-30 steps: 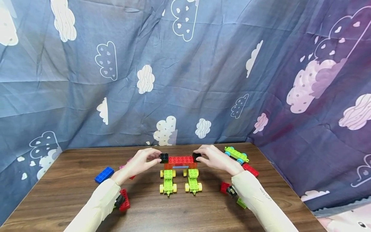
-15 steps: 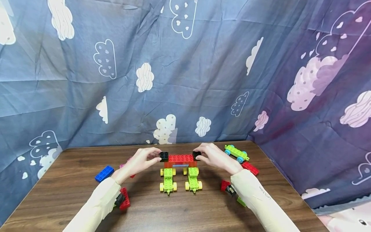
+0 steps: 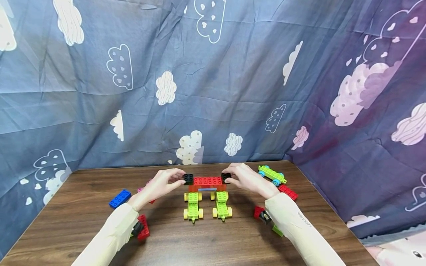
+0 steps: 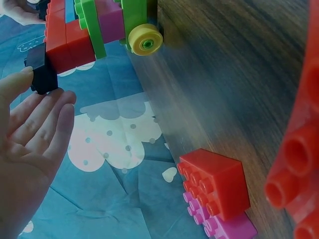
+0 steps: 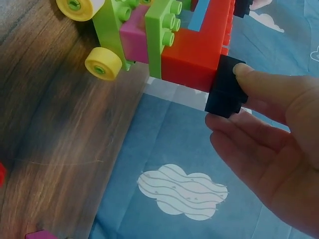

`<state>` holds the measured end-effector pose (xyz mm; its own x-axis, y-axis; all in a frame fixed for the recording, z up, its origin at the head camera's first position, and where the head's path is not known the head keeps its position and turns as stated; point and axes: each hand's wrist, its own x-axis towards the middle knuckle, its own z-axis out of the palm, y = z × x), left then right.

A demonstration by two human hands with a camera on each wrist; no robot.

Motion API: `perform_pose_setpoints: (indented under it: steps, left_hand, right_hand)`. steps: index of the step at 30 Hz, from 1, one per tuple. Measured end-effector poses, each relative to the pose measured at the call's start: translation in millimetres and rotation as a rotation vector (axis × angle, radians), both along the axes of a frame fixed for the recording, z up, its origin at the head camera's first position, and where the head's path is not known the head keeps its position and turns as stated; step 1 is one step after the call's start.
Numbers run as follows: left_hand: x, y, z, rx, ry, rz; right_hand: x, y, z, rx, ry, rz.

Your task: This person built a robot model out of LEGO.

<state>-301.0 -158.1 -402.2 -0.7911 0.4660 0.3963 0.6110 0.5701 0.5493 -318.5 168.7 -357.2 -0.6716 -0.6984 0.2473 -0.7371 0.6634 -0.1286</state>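
We note brick assembly (image 3: 207, 186) at lower centre of head view, red span on two green wheeled bases. Left hand (image 3: 162, 184) at its left end, thumb and fingers pinching left black brick (image 3: 188, 179). Right hand (image 3: 244, 179) at right end, thumb on right black brick (image 5: 227, 87), fingers below, pinching it. Loose blue brick (image 3: 119, 199) lower left on table (image 3: 206, 240)

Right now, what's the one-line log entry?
left hand: holds left black brick | right hand: holds right black brick | red bar: between
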Motion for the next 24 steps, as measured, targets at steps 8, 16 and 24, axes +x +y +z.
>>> perform_pose_setpoints:
  steps: [8,16,24]
  left_hand:
    - [0.9,0.4,0.0,0.005,0.001,0.001]
    - [3.1,0.5,0.3,0.018,-0.012,0.001]
    - [2.7,0.0,1.4,0.010,0.003,-0.008]
  right_hand:
    - [-2.0,1.5,-3.6,-0.017,-0.003,0.001]
    - [-3.8,1.9,-7.4,-0.043,0.053,0.040]
    - [-0.7,1.5,-2.6,-0.013,0.022,0.008]
